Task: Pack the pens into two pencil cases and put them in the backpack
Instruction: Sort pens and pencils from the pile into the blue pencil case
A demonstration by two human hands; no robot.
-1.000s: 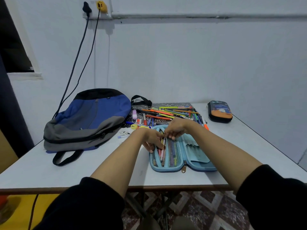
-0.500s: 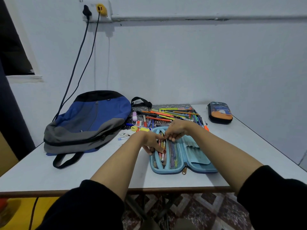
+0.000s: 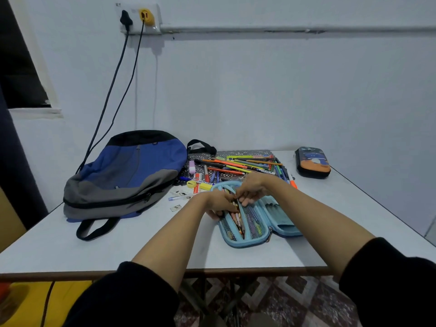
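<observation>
two hands (image 3: 218,200) among pens (image 3: 238,219) in case (image 3: 247,243)

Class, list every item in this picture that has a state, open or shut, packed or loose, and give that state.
blue pencil case: open flat, packed pens in its mesh half.
dark pencil case: closed.
backpack: lying flat, zip looks shut.
loose pens: unpacked, heaped on mat.
left hand: grips blue pencil case edge.
right hand: fingers pinch packed pens.
plugs: in socket.

Cloth backpack (image 3: 127,171); smooth, probably laminate table (image 3: 94,244)
</observation>
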